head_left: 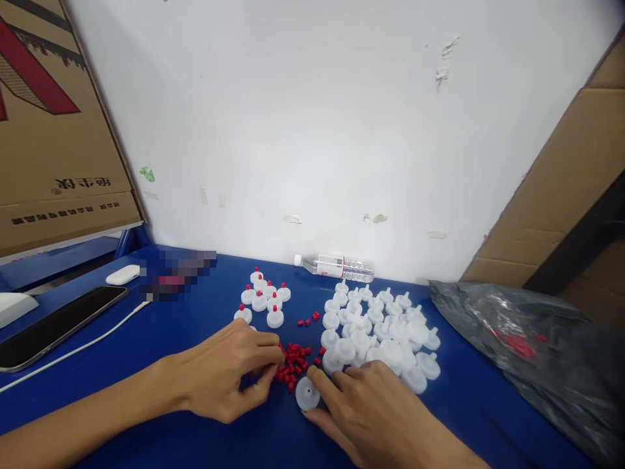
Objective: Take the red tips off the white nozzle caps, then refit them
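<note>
Well left of the red cap pile lies a phone, dark screen up, with a white case just behind it. The left hand is at the pile's left edge, thumb and fingertips drawn close together; whether a red cap is gripped between them cannot be determined. Behind the pile, to its left, stands a group of red-tipped white caps. A single white cap, small hole at its centre, sits just in front of the pile, pinched at the rim between thumb and index finger of the right hand. Well behind the pile, a clear bottle lies on its side. Right of the pile is a heap of white caps; well beyond on that side, a grey plastic bag.
</note>
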Demonstrator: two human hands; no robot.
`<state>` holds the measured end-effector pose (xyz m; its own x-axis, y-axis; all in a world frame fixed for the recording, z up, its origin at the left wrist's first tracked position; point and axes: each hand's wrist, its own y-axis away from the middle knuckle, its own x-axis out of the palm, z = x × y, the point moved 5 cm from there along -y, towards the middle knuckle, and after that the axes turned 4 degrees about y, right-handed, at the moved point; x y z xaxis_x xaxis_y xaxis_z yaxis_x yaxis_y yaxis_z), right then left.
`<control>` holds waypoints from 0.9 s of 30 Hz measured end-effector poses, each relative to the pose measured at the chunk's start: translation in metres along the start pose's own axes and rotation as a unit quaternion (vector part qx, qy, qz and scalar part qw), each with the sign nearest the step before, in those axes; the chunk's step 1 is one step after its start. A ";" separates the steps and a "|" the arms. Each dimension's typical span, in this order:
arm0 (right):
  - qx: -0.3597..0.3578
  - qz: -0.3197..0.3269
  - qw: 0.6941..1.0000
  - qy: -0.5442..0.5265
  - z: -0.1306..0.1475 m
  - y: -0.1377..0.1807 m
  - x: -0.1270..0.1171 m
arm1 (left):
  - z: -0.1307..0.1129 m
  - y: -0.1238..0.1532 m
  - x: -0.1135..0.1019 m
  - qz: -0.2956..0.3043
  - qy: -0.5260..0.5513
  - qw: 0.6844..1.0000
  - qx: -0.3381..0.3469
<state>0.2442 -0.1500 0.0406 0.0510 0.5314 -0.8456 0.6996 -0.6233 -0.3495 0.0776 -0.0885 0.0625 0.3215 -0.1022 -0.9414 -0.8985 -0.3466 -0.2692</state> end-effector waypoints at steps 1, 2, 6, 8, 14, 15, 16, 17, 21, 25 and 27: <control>0.004 -0.004 1.000 0.001 -0.002 0.000 -0.002 | -0.002 0.000 0.000 -0.017 0.003 1.000 0.006; 0.011 -0.007 1.000 0.000 -0.004 0.000 -0.005 | -0.004 0.000 -0.001 -0.040 0.010 0.999 0.010; 0.048 -0.019 0.998 -0.026 -0.011 0.000 -0.016 | -0.008 0.004 -0.008 -0.142 0.058 0.988 0.000; 0.065 -0.033 0.997 -0.033 -0.014 0.000 -0.020 | -0.010 0.005 -0.010 -0.161 0.074 0.984 -0.003; 0.080 -0.055 0.994 -0.045 -0.018 0.000 -0.022 | -0.016 0.002 -0.010 -0.189 0.095 0.977 -0.003; 0.082 -0.063 0.993 -0.048 -0.019 -0.001 -0.023 | -0.017 0.002 -0.010 -0.199 0.100 0.975 -0.005; 0.085 -0.072 0.992 -0.051 -0.019 -0.001 -0.024 | -0.017 0.002 -0.009 -0.209 0.105 0.972 -0.006; 0.087 -0.081 0.991 -0.056 -0.020 -0.001 -0.025 | -0.018 0.002 -0.009 -0.214 0.112 0.970 -0.007; 0.093 -0.096 0.989 -0.066 -0.021 -0.001 -0.028 | -0.021 0.002 -0.006 -0.209 0.127 0.970 -0.001; 0.090 -0.095 0.990 -0.046 -0.020 0.000 -0.026 | -0.025 0.000 -0.007 -0.198 0.149 0.969 -0.007; 0.090 -0.098 0.990 -0.039 -0.020 -0.001 -0.025 | -0.027 -0.001 -0.008 -0.202 0.168 0.965 0.001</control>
<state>0.2566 -0.1513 0.0705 -0.1340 0.6108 -0.7803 0.5516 -0.6082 -0.5708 0.0842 -0.1126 0.0760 0.7240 -0.2560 -0.6406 -0.6801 -0.4202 -0.6007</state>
